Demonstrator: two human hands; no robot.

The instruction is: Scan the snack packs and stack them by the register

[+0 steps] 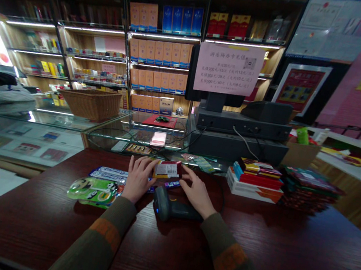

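A small red and yellow packet (167,169) with a white barcode label lies between my hands on the dark wooden table. My left hand (139,178) touches its left end with spread fingers. At its right end is my right hand (195,191), fingers apart, its fingertips close to the packet. A black barcode scanner (169,207) rests just in front of the packet, partly beside my right wrist. Left of my left hand are a green blister pack (94,191) and blue-white long packets (109,174). Part of a blue-purple packet (172,184) shows under the red packet.
Stacked boxes and packets (255,181) stand at the right, beside a pile of dark packets (309,189). Behind the table are a glass display case (133,130), a wicker basket (92,104) and a monitor with a pink sign (226,71). The dark table (284,261) extends to the right.
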